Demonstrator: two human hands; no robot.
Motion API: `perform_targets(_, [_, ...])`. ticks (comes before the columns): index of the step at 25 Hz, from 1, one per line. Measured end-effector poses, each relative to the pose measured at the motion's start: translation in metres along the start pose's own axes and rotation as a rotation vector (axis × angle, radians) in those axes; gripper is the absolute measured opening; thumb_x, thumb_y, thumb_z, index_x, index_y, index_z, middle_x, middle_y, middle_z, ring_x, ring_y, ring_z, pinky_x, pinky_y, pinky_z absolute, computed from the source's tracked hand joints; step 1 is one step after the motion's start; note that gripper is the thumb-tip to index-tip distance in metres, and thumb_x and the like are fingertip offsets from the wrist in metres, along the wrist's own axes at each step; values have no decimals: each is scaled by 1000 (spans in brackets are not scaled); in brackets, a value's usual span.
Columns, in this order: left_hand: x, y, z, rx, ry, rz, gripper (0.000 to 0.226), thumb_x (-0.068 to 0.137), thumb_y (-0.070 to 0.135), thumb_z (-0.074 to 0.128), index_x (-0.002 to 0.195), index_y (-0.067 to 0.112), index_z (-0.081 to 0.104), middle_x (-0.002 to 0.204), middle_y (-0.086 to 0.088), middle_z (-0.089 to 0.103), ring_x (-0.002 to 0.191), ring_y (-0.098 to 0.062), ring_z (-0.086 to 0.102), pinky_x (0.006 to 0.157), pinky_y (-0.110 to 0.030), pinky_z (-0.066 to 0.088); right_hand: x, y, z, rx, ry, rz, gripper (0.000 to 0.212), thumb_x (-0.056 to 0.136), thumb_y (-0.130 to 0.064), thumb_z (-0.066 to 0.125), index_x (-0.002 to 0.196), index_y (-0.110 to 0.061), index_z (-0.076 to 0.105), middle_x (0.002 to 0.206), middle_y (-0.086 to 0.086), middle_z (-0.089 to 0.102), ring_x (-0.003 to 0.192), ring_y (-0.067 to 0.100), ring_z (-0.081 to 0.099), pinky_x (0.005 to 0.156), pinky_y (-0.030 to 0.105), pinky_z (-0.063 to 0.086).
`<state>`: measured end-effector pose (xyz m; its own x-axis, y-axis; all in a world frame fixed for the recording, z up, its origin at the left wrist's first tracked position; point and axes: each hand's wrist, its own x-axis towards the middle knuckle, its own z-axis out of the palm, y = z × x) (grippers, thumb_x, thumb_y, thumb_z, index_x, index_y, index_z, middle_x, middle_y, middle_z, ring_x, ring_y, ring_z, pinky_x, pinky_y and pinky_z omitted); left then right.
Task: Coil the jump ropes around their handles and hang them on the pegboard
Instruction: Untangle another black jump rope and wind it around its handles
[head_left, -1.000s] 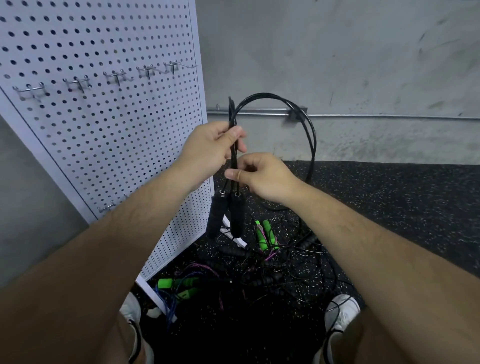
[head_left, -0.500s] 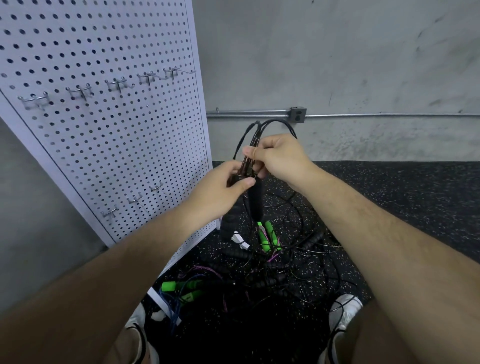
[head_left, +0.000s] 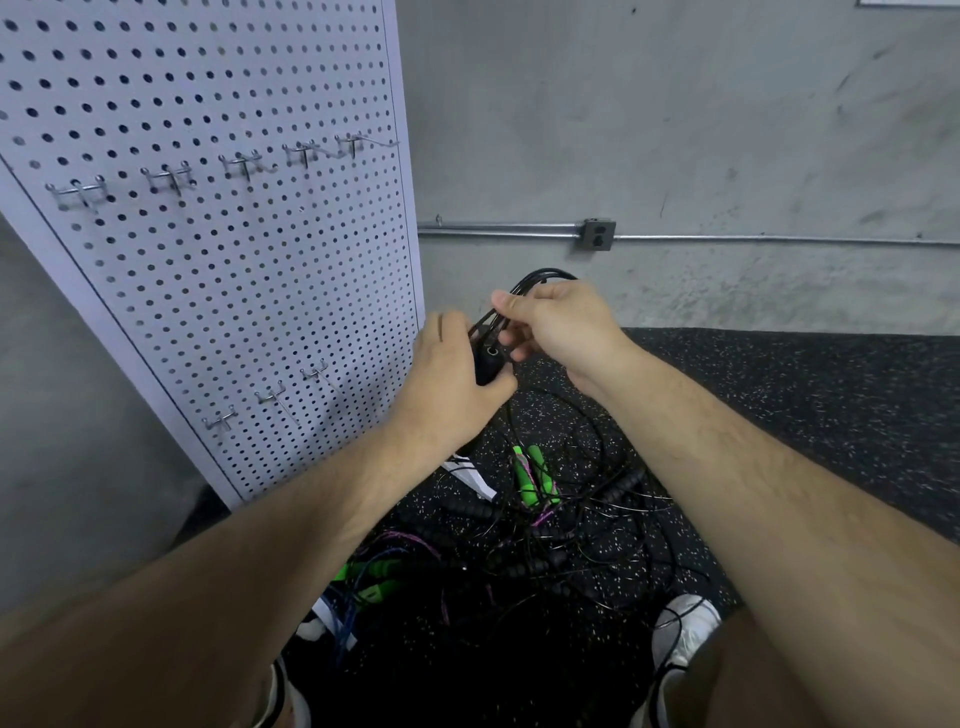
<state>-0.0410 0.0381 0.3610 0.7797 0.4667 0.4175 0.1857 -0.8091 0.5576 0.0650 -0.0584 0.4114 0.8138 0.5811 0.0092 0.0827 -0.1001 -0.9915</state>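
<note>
At left, a white pegboard (head_left: 234, 260) with metal hooks (head_left: 171, 179) is seen, and on the near floor (head_left: 779, 415) a tangle of jump ropes (head_left: 545, 535) is spread. At centre, black handles (head_left: 489, 364) are gripped by the left hand (head_left: 447, 384). Just above, the black rope (head_left: 540, 275), gathered into smaller loops than a second ago, is pinched by the right hand (head_left: 561, 327).

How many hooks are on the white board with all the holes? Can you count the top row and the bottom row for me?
Top-row hooks: 5
Bottom-row hooks: 3
Total: 8 hooks on the pegboard, all bare. The left hand and right hand hold the black jump rope.
</note>
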Motion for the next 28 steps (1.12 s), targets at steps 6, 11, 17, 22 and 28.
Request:
perform_targets(6, [1, 2, -11, -72, -21, 24, 44, 81, 34, 75, 104, 18, 41, 104, 1, 45, 91, -17, 48, 70, -25, 40, -2, -4, 0, 22, 30, -2, 29, 90, -25, 76, 73, -8, 59, 55, 3, 64, 65, 28, 61, 56, 33, 52])
perform_targets(11, [5, 4, -26, -140, -87, -16, 39, 77, 37, 73, 101, 23, 47, 101, 4, 55, 86, -12, 55, 70, -30, 46, -4, -5, 0, 4, -4, -5, 30, 92, -31, 73, 77, -9, 59, 62, 6, 67, 63, 26, 61, 61, 34, 52])
perform_targets(17, [8, 5, -31, -140, -107, -44, 36, 80, 38, 72, 104, 22, 50, 106, 4, 51, 90, -9, 55, 73, -24, 47, -9, -3, 1, 76, -98, 9, 28, 97, -29, 67, 91, -2, 65, 75, 9, 69, 74, 23, 65, 74, 36, 59])
perform_targets(22, [9, 11, -29, -106, -83, -39, 39, 83, 31, 70, 112, 18, 49, 110, 5, 43, 94, -8, 51, 77, -22, 45, -13, -4, 5, 175, -97, 129, 25, 98, -23, 65, 75, -17, 56, 73, 4, 63, 72, 19, 63, 52, 27, 53])
perform_targets(28, [12, 15, -33, -162, -71, -62, 43, 84, 27, 71, 119, 19, 48, 116, 2, 46, 94, 0, 51, 70, -9, 39, -22, -11, 9, 248, -34, 204, 17, 97, -17, 65, 85, -4, 64, 77, 9, 62, 69, 20, 63, 61, 33, 60])
